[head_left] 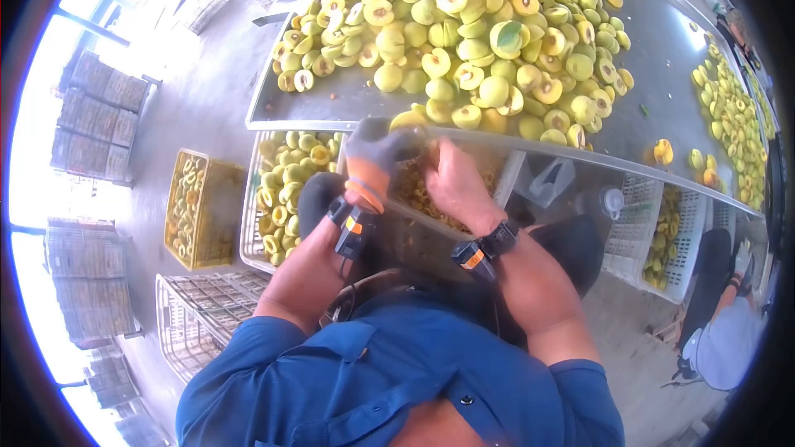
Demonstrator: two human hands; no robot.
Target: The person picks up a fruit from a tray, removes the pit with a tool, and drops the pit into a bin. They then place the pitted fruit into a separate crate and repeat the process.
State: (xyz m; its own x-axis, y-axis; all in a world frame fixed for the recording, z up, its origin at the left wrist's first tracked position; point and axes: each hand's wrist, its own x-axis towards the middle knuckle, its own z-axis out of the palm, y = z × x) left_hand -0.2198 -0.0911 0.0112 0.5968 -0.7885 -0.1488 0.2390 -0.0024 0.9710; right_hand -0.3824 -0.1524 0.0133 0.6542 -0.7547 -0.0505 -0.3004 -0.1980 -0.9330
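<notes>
My left hand (377, 153), in a grey and orange glove, is at the front edge of the metal table with its fingers closed around a peach half (407, 121). Close against it, my bare right hand (460, 184) is curled shut; whatever is between its fingers is too hidden to make out. Beyond both hands lies a big heap of halved yellow-green peaches (472, 50), some with a brown pit hollow showing. Under my hands is a crate (512, 178) with small brownish bits (455, 219), likely pits.
A white crate of peach halves (286, 190) stands left of my legs, with a yellow crate (207, 228) farther left and a stacked empty crate (195, 314) behind. At right are another crate (687, 240) and a co-worker's gloved hand (743, 258). The metal table (654, 108) spans the front.
</notes>
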